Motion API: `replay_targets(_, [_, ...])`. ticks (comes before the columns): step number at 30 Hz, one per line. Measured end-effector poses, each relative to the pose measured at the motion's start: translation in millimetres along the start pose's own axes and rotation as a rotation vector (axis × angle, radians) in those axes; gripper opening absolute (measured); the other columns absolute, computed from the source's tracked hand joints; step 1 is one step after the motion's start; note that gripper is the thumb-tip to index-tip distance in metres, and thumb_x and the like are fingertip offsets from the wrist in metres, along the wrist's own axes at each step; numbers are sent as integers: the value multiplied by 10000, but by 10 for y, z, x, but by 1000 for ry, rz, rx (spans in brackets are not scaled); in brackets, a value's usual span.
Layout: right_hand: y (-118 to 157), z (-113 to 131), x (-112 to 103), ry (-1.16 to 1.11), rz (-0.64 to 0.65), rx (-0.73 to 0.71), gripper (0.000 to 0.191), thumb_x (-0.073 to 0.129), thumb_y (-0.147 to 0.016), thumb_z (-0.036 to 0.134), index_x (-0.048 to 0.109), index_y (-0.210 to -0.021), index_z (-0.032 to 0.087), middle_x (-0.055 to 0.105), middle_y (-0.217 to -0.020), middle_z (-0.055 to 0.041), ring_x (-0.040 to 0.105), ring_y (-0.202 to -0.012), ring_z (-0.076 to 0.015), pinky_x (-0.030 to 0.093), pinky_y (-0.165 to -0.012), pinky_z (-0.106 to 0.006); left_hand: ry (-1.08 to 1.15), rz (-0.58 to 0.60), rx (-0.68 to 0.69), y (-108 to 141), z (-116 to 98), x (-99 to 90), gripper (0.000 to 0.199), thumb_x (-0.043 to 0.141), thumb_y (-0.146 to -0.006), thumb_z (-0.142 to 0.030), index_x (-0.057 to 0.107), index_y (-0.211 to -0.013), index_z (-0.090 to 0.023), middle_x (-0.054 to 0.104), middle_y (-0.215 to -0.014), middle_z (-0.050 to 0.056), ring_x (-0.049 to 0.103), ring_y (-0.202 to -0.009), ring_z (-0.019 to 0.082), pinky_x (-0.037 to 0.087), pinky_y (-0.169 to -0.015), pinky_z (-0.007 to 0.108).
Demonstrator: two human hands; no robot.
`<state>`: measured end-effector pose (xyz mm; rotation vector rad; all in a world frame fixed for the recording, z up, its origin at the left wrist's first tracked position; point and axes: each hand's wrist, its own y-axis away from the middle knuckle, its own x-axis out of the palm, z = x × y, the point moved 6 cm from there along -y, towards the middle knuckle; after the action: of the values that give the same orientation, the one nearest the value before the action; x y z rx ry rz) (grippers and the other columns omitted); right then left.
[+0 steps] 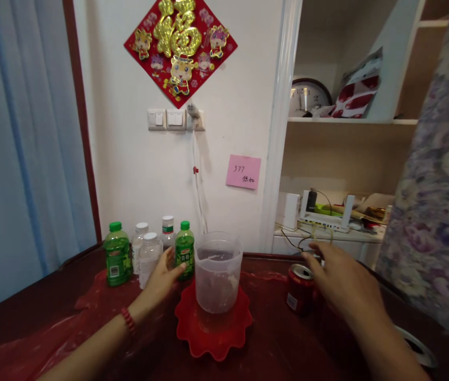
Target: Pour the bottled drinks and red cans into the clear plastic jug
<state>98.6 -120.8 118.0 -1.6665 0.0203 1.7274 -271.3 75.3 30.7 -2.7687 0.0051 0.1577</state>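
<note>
My left hand [164, 274], with a red bead bracelet [128, 319] on its wrist, has its thumb and fingers apart. It is right beside a small green-labelled bottle [185, 251] with a green cap; I cannot tell if they touch. A clear plastic bottle with a white cap [150, 256] is partly behind this hand. My right hand [341, 278] stretches out just right of an open red drink can [300, 291], fingers spread. What lies under its palm is hidden. Between the hands, a translucent plastic tub [217, 283] stands on a red scalloped plate [213, 341].
A larger green bottle [117, 256] and two more clear bottles stand at the left back. A silver-rimmed round top [417, 346] shows at the lower right, partly behind my forearm. Crinkled red film [61, 323] covers the dark table's left. Routers [325, 219] sit on the shelf behind.
</note>
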Motion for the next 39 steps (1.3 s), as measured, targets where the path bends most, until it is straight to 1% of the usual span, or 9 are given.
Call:
replay_targets(3, [-4, 108, 210, 111, 41, -70, 447, 486, -1055, 381, 655, -1383, 129, 715, -1354, -193, 650, -1265, -373, 450, -1069, -532, 89, -114, 27, 115, -266, -121, 577, 790, -737, -407, 606, -1249, -215, 659, -1416, 185, 578, -1403, 384, 496, -1148, 537])
replay_targets(7, [44, 215, 567, 215, 85, -106, 551, 613, -1007, 396, 595, -1487, 126, 595, -1528, -223, 343, -1552, -448, 140, -1209, -746, 222, -165, 130, 290, -727, -149, 568, 826, -733, -415, 600, -1217, -220, 677, -1353, 144, 615, -1346, 337, 495, -1155, 517])
replay_targets(11, [95, 255, 852, 252, 132, -99, 684, 725, -940, 374, 560, -1526, 63, 551, -1542, -296, 286, -1562, -512, 18, -1229, -731, 339, -150, 166, 486, -1015, -50, 541, 858, -737, -398, 612, -1189, -234, 703, -1246, 97, 647, -1268, 299, 517, -1112, 483])
replay_targets(15, [104, 287, 937, 207, 156, -108, 631, 761, -906, 268, 586, -1481, 76, 625, -1424, -273, 470, -1463, -463, 183, -1246, -616, 362, -90, 182, 650, -1149, 51, 491, 867, -757, -372, 636, -1169, -238, 726, -1155, 73, 687, -1162, 269, 579, -983, 406])
replay_targets(19, [91, 301, 941, 86, 228, -93, 421, 709, -909, 203, 632, -1322, 167, 613, -1358, -164, 673, -1152, -310, 515, -965, -443, 283, 0, 222, 870, -1295, 129, 392, 845, -809, -360, 674, -1141, -243, 740, -1109, 76, 718, -1049, 252, 609, -872, 352])
replay_targets(24, [89, 270, 770, -83, 321, -113, 547, 750, -798, 192, 617, -1329, 184, 574, -1360, -170, 683, -1147, -322, 520, -907, -392, 70, 324, 313, 1283, -1445, 387, 268, 773, -887, -359, 732, -1137, -269, 759, -1136, 76, 714, -1039, 254, 609, -922, 356])
replay_targets(29, [250, 363, 228, -296, 414, -275, 720, 785, -721, 277, 583, -1411, 231, 616, -1386, -105, 624, -1280, -273, 474, -1054, -346, -71, 648, 246, 1494, -1161, 660, 630, 822, -852, -377, 605, -1440, -308, 629, -1499, 92, 554, -1411, 340, 447, -1223, 494])
replay_targets(34, [544, 659, -195, -612, 516, -351, 792, 795, -649, 283, 597, -1415, 256, 572, -1485, -111, 561, -1354, -325, 433, -1134, -425, 61, 725, 122, 1496, -764, 862, 1062, 935, -733, -493, 397, -1620, -262, 407, -1689, 168, 362, -1560, 436, 301, -1294, 623])
replay_targets(39, [772, 1039, -296, -780, 547, -427, 789, 782, -632, 232, 616, -1401, 283, 618, -1425, -83, 568, -1338, -325, 426, -1152, -472, 224, 794, 126, 1538, -787, 1028, 1197, 1007, -618, -410, 372, -1628, -310, 405, -1693, 156, 360, -1563, 456, 300, -1300, 628])
